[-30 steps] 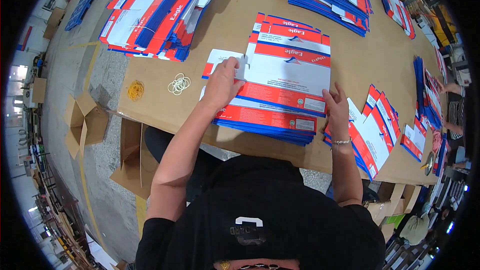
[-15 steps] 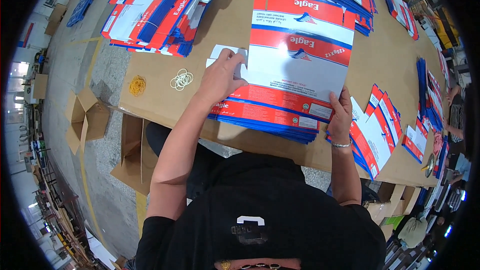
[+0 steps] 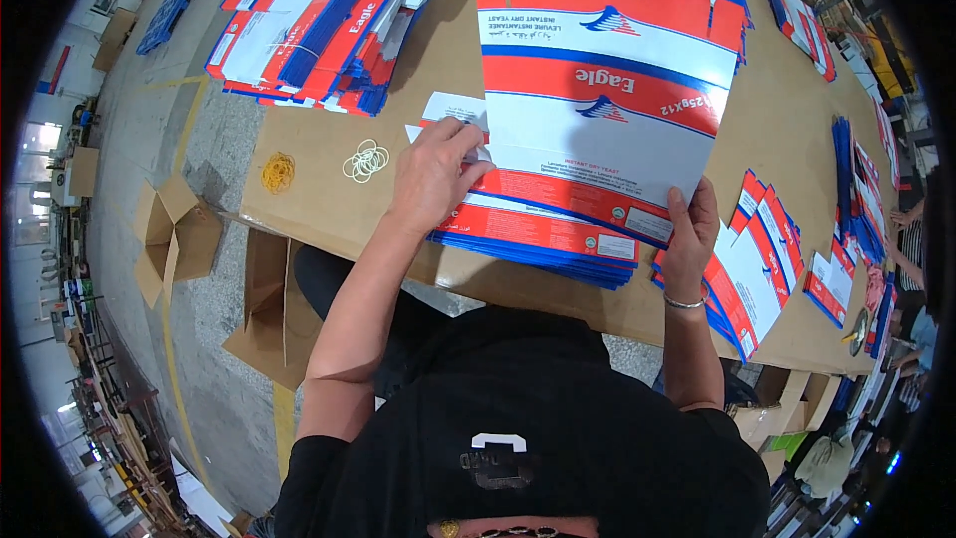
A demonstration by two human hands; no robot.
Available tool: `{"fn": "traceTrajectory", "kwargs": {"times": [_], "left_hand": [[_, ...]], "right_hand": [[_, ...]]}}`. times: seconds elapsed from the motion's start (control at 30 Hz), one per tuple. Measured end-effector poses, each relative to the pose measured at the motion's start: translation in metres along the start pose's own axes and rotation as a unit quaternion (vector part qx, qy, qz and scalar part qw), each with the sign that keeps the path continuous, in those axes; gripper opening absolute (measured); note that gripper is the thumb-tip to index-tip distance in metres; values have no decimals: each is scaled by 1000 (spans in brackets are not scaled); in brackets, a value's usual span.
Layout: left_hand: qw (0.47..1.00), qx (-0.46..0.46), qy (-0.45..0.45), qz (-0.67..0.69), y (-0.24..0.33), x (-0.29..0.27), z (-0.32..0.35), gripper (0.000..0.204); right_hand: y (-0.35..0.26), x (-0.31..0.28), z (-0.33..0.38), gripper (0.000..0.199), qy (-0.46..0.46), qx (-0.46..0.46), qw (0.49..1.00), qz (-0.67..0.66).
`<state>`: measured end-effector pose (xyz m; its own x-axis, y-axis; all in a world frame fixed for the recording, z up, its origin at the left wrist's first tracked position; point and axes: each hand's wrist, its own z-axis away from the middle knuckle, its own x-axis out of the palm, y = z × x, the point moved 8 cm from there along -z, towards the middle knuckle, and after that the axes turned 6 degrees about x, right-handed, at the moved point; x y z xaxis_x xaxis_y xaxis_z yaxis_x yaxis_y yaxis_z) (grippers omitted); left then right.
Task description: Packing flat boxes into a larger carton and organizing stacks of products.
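My left hand (image 3: 435, 177) grips the left edge of a large flat carton blank (image 3: 607, 90), printed in red, white and blue. On its lower right corner my right hand (image 3: 690, 234) pinches the sheet, a bracelet on the wrist. The blank is lifted and tilted up off a stack of the same flat blanks (image 3: 543, 239) that lies on the brown cardboard-covered table (image 3: 329, 204). A small white slip (image 3: 453, 108) lies just beyond my left hand.
Another pile of blanks (image 3: 329, 20) lies at the far left of the table, smaller folded cartons (image 3: 762, 259) at my right. Rubber bands (image 3: 365, 159) and a yellow coil (image 3: 278, 172) lie left of the stack. Open cardboard boxes (image 3: 174, 234) stand on the floor. Another person's arm (image 3: 904, 239) shows at the right edge.
Both hands have lifted the top blank off the stack, and it has swung up and away from me until it stands tilted toward the camera.
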<state>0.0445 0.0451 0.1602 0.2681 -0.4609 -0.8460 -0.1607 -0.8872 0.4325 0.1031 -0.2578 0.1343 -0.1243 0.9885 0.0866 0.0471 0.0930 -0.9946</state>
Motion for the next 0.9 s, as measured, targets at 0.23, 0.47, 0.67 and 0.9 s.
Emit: {"fn": "traceTrajectory", "kwargs": {"times": [0.23, 0.47, 0.67, 0.9], "left_hand": [[989, 73, -56, -118, 9, -4, -7, 29], [990, 89, -105, -38, 16, 8, -17, 26], [991, 47, -122, -6, 14, 8, -4, 23], [985, -17, -173, -14, 22, 13, -15, 25]], "right_hand": [[4, 3, 3, 29, -8, -20, 999, 37], [1, -9, 3, 32, 23, -30, 998, 58], [22, 4, -6, 30, 23, 5, 996, 88], [23, -6, -8, 25, 57, -14, 993, 106]]}}
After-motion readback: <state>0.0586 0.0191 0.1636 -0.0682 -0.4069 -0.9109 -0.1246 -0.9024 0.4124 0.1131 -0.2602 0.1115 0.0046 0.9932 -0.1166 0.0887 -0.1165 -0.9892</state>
